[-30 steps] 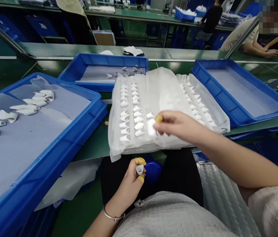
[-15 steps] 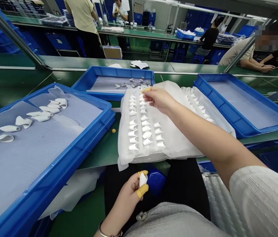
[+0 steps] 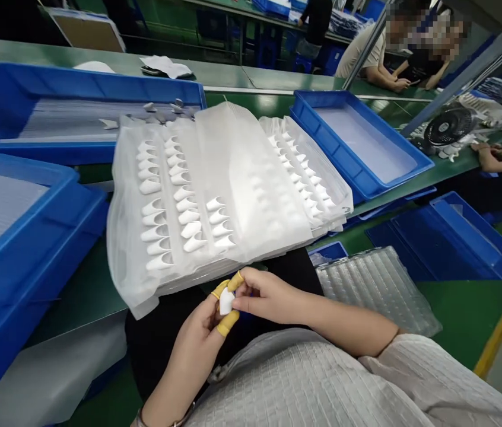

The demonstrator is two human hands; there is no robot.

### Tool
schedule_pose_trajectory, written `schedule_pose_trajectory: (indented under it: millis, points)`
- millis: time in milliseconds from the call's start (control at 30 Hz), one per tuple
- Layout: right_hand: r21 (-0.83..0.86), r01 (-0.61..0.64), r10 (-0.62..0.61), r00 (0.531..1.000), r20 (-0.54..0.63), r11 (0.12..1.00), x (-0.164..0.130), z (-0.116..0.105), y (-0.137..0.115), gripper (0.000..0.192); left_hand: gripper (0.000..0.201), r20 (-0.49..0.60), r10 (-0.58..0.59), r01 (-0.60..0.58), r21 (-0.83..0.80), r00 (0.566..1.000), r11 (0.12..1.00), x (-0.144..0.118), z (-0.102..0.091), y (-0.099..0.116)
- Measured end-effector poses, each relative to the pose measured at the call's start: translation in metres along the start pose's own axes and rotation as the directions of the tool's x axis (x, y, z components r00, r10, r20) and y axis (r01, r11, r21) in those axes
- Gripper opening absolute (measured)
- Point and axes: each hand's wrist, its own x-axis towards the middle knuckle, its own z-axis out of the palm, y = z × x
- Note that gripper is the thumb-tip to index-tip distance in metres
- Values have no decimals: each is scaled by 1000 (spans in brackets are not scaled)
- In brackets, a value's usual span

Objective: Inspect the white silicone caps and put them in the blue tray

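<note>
Above my lap, my left hand [image 3: 209, 323] pinches a small white hollow piece [image 3: 226, 301] between thumb and finger, both in yellow finger cots. My right hand [image 3: 262, 295] meets it from the other side, its thumb and a yellow-capped index finger on the same piece. Just beyond my hands lies a stack of clear plastic trays [image 3: 168, 287]. Rows of white pieces like it, each with a curved opening [image 3: 192, 229], fill the left columns of the top tray. A thin white sheet [image 3: 251, 178] covers its middle part, with more pieces showing faintly beneath.
Blue bins stand at the left [image 3: 62, 178], back left [image 3: 157, 83] and right [image 3: 362, 190]. The back-left one holds a few greyish pieces [image 3: 149, 108]. Empty clear trays [image 3: 380, 290] lie low at my right. A black fan [image 3: 450, 126] and other people are farther off.
My right hand has come back from the far end of the tray to the piece in my left hand. The camera has turned to the right.
</note>
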Motion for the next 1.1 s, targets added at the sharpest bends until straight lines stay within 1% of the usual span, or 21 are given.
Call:
schedule_pose_trajectory:
  millis: [67, 100, 133, 233, 333, 400, 433, 467, 533, 600, 667, 767, 867, 967, 1033, 1100]
  points:
    - [131, -12, 20, 998, -60, 991, -3, 3, 12, 25, 38, 5, 20, -20, 107, 1000, 994, 0, 5, 4]
    - [185, -18, 32, 997, -71, 983, -4, 4, 15, 26, 33, 7, 37, -38, 141, 999, 989, -1, 7, 6]
    - [221, -29, 43, 997, -61, 975, -6, 4, 17, 27, 28, 6, 51, -51, 164, 999, 985, -1, 8, 8]
    - [246, -62, 52, 998, 44, 967, -9, 2, 17, 33, 20, -7, 72, -69, 174, 997, 982, -3, 13, 11]
    - [201, -32, 15, 996, 85, 979, -9, -1, 16, 37, 28, -29, 71, -68, 101, 997, 993, -6, 16, 9]
    - [144, 3, -15, 997, 79, 990, -8, -2, 16, 38, 36, -69, 63, -58, 71, 996, 996, -9, 18, 8]
    - [110, 13, -21, 998, 66, 994, -8, -1, 17, 37, 36, -93, 60, -53, 84, 994, 995, -10, 18, 8]
    - [74, 16, -19, 999, 45, 997, -9, 0, 17, 36, 34, -110, 62, -48, 122, 992, 991, -11, 18, 8]
    - [-9, -3, 3, 1000, -8, 1000, -9, 4, 18, 36, 23, -126, 90, -56, 256, 988, 965, -12, 18, 10]
    - [-82, -47, 43, 998, -47, 996, -10, 8, 18, 44, 11, -114, 155, -99, 395, 981, 914, -12, 17, 12]
    - [-101, -76, 70, 996, -54, 992, -10, 11, 18, 48, 10, -83, 215, -153, 468, 973, 870, -13, 16, 14]
    - [7, -73, 73, 997, -19, 997, -9, 12, 17, 44, 16, -28, 239, -201, 452, 971, 869, -14, 16, 15]
    - [164, -118, 117, 993, 17, 979, -7, 8, 19, 47, 12, -2, 208, -189, 413, 978, 891, -16, 15, 14]
    - [275, -167, 180, 983, -24, 947, -5, 2, 22, 44, 14, 0, 158, -146, 392, 987, 908, -17, 15, 13]
    - [309, -140, 169, 983, -70, 941, -6, -2, 25, 42, 16, -5, 130, -117, 390, 992, 913, -17, 15, 12]
    - [314, -113, 146, 986, -81, 943, -7, -5, 27, 41, 15, -9, 118, -105, 390, 993, 915, -16, 15, 10]
